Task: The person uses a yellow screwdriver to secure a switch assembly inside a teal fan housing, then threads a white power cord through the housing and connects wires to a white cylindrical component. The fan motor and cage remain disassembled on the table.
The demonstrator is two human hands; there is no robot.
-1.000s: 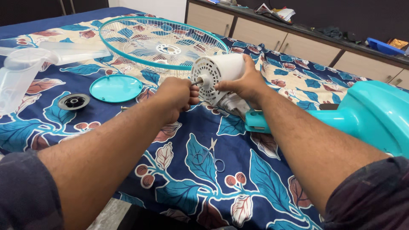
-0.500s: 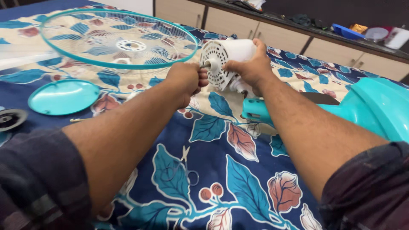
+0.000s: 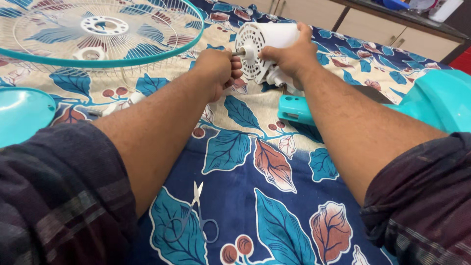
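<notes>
Floral bedsheet; left hand pinches shaft, right hand grips white motor.

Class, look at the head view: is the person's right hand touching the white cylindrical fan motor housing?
Touching. The head view shows the right hand wrapped over the top of the white cylindrical fan motor housing, fingers pressed on its casing with no gap.

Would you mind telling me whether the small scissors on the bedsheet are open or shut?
Open. The scissors lie flat on the floral sheet, blades slightly parted at the tips and the two handle loops spread apart, untouched by either hand.
</notes>
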